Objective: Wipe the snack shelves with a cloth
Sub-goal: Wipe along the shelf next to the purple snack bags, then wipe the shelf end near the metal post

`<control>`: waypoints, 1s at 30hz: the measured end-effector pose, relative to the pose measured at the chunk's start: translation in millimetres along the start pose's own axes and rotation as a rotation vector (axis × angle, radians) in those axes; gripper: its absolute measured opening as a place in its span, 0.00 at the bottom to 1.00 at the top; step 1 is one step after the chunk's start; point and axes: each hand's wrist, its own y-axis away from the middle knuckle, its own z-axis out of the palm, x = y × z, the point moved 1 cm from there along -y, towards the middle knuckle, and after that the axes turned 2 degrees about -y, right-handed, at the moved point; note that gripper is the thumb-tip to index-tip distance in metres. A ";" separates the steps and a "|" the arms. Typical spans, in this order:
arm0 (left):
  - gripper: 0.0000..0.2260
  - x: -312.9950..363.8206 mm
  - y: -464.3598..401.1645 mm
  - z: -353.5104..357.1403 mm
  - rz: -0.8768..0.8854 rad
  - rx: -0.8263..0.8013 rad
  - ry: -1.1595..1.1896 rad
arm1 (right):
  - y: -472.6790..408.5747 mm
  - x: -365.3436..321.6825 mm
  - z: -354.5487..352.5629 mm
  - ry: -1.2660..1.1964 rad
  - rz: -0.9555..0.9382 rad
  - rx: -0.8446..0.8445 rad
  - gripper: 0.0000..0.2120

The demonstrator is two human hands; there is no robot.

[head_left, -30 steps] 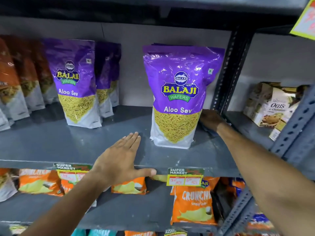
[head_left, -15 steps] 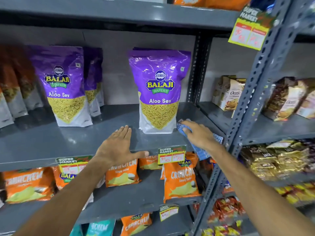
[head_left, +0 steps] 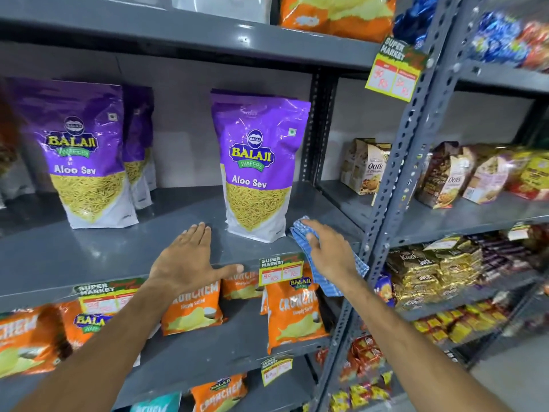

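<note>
A grey metal shelf (head_left: 98, 251) holds purple Aloo Sev bags. My right hand (head_left: 329, 251) presses a blue checked cloth (head_left: 326, 285) on the shelf's front right corner, just right of the nearest purple bag (head_left: 257, 165). Part of the cloth hangs over the shelf edge. My left hand (head_left: 190, 260) lies flat, fingers spread, on the shelf's front edge left of that bag, holding nothing. Another purple bag (head_left: 80, 153) stands further left with more behind it.
A perforated grey upright (head_left: 407, 162) stands just right of my right hand. Price tags (head_left: 280, 270) hang on the shelf edge. Orange Crunchem bags (head_left: 292, 310) fill the shelf below. Oats boxes (head_left: 367, 165) and gold packets (head_left: 427, 272) sit on the right rack.
My right hand came out from behind the purple bag to the shelf's front right corner, bringing the cloth into sight. My left hand stays flat. The view has pulled back and right.
</note>
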 end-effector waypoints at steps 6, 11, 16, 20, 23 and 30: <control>0.67 -1.0 -1.3 1.9 -0.001 -0.001 0.004 | 22.3 -23.0 0.6 0.073 -0.127 0.181 0.20; 0.69 -1.5 -0.7 1.7 0.007 -0.004 0.005 | 6.6 -38.1 21.7 0.251 -0.087 0.092 0.21; 0.69 -1.8 -1.4 1.8 0.003 -0.001 0.003 | -20.3 -32.2 27.2 0.308 -0.068 -0.015 0.22; 0.68 -2.9 -2.4 3.0 0.005 0.003 -0.003 | -40.2 -28.4 21.7 0.268 -0.091 -0.127 0.19; 0.67 -3.1 -2.9 3.3 0.004 0.000 -0.008 | -53.8 -22.0 9.0 0.210 -0.047 -0.146 0.18; 0.68 -1.6 -1.9 1.1 0.002 0.002 -0.007 | -48.3 -1.3 -5.7 0.228 0.056 -0.231 0.22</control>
